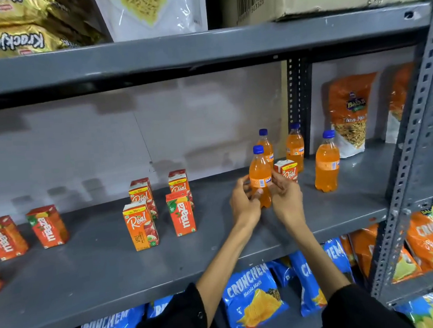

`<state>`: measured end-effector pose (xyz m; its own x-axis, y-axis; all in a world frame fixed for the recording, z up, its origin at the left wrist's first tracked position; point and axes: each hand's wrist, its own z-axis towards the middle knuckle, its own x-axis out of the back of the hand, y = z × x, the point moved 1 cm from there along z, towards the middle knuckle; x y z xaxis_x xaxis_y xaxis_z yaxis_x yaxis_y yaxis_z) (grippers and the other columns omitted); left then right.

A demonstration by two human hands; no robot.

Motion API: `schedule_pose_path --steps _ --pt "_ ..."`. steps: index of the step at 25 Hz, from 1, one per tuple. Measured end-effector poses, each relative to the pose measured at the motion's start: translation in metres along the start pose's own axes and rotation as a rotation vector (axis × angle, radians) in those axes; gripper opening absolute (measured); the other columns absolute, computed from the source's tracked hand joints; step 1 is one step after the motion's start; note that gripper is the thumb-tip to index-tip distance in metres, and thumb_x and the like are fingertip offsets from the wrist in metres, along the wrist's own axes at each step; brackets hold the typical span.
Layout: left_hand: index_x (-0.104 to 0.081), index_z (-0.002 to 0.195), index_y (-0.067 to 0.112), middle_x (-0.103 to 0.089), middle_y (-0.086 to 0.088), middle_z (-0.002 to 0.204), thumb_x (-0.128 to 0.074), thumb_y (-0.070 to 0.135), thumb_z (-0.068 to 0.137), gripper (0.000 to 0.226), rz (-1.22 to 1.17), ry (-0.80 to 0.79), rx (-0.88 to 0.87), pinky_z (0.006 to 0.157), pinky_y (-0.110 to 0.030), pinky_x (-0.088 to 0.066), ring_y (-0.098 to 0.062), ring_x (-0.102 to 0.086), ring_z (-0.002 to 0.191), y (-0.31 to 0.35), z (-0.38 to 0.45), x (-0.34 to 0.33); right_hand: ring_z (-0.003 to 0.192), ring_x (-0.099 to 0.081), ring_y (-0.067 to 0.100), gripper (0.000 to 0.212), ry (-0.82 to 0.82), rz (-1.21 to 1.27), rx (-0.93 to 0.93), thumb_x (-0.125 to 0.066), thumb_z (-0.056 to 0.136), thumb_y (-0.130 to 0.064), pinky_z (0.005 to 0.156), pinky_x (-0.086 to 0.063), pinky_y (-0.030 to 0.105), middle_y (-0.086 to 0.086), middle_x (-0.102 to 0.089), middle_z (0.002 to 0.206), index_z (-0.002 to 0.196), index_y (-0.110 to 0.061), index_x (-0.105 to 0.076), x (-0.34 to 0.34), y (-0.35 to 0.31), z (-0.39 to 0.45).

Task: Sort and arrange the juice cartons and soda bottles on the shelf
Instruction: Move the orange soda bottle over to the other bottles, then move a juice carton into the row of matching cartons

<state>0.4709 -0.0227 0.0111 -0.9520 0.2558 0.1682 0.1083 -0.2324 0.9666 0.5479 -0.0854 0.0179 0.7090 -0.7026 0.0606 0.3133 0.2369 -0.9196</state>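
Both hands (265, 201) grip front soda bottle (260, 178) | bottle base hidden | Real carton (287, 171) half-hidden behind

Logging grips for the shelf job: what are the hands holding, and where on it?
Both the left hand and right hand hold one orange soda bottle around its labelled middle.
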Motion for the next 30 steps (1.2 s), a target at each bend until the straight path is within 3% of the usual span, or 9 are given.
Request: schedule_pose_path --steps 3,7,10,13,17,21,23,26,30 --pt "-0.055 0.138 0.015 -0.067 -0.007 0.133 -0.069 0.010 0.093 0.048 0.007 0.002 0.010 0.101 -0.036 -0.053 -0.024 -0.064 0.123 0.000 0.004 -0.003 0.118 -0.056 0.012 0.046 0.023 -0.093 0.019 -0.053 0.095 -0.004 0.094 -0.042 0.023 0.009 -0.064 0.131 0.141 -0.013 -0.048 0.000 0.001 -0.006" --pt "-0.054 0.139 0.017 -0.065 -0.004 0.137 -0.071 0.010 0.091 0.051 -0.034 -0.018 -0.026 0.101 -0.030 -0.053 -0.019 -0.062 0.126 0.003 -0.016 0.013 0.115 -0.061 0.018 0.051 0.157 -0.258 0.111 -0.055 0.093 -0.004 0.092 -0.044 0.024 0.008 -0.066 0.127 0.142 -0.016 -0.047 -0.005 0.005 -0.027" --pt "-0.065 0.122 0.022 -0.074 0.002 0.116 -0.071 0.011 0.091 0.033 -0.072 0.044 -0.171 0.082 -0.011 -0.054 -0.007 -0.069 0.105 0.008 -0.052 0.048 0.107 -0.062 0.009 0.043 0.230 -0.185 0.256 -0.057 0.090 0.003 0.093 -0.048 0.017 0.005 -0.069 0.121 0.129 -0.013 -0.061 -0.014 0.005 -0.050" --pt "-0.070 0.103 0.020 -0.073 0.006 0.094 -0.071 0.006 0.090 0.018 -0.144 0.225 -0.288 0.076 -0.015 -0.055 -0.005 -0.069 0.088 0.009 -0.082 0.093 0.102 -0.068 0.005 0.036 0.013 -0.022 0.226 -0.056 0.089 0.005 0.088 -0.050 0.011 0.001 -0.073 0.111 0.117 -0.014 -0.068 -0.037 0.001 -0.054" --pt "-0.067 0.108 0.021 -0.063 0.007 0.112 -0.071 0.008 0.090 0.023 -0.065 0.539 -0.347 0.085 -0.022 -0.054 -0.012 -0.064 0.104 -0.011 -0.088 0.132 0.107 -0.067 0.012 0.040 -0.347 0.107 0.103 -0.059 0.087 0.005 0.092 -0.053 0.020 0.005 -0.069 0.119 0.124 -0.011 -0.061 -0.082 -0.005 -0.045" --pt "-0.047 0.144 0.016 -0.054 -0.003 0.146 -0.068 0.009 0.091 0.057 0.053 0.475 -0.191 0.114 -0.041 -0.044 -0.022 -0.051 0.137 -0.030 -0.068 0.139 0.118 -0.060 0.011 0.053 -0.571 0.100 0.058 -0.064 0.084 0.005 0.099 -0.049 0.023 0.003 -0.063 0.127 0.133 -0.010 -0.051 -0.121 -0.002 -0.040" --pt "-0.035 0.153 0.011 -0.044 -0.005 0.156 -0.064 0.007 0.093 0.067 0.076 0.427 -0.055 0.120 -0.043 -0.036 -0.023 -0.041 0.146 -0.031 -0.060 0.139 0.114 -0.062 0.005 0.055 -0.644 0.110 0.037 -0.064 0.085 0.005 0.095 -0.050 0.020 0.001 -0.064 0.125 0.136 -0.011 -0.048 -0.133 0.000 -0.037" --pt "-0.039 0.151 0.013 -0.053 -0.008 0.149 -0.058 0.002 0.093 0.062 0.028 0.380 0.051 0.117 -0.046 -0.041 -0.025 -0.048 0.140 -0.034 -0.050 0.141 0.100 -0.066 -0.005 0.051 -0.688 0.095 0.016 -0.059 0.086 0.010 0.083 -0.051 0.012 -0.005 -0.066 0.113 0.132 -0.010 -0.048 -0.141 0.002 -0.035" --pt "-0.055 0.136 0.016 -0.067 -0.004 0.126 -0.057 -0.005 0.092 0.049 0.002 0.376 0.055 0.105 -0.039 -0.053 -0.020 -0.063 0.119 -0.035 -0.047 0.145 0.107 -0.066 0.014 0.049 -0.683 0.093 -0.004 -0.066 0.086 0.002 0.093 -0.054 0.023 0.000 -0.068 0.112 0.131 -0.006 -0.050 -0.133 -0.001 -0.036"
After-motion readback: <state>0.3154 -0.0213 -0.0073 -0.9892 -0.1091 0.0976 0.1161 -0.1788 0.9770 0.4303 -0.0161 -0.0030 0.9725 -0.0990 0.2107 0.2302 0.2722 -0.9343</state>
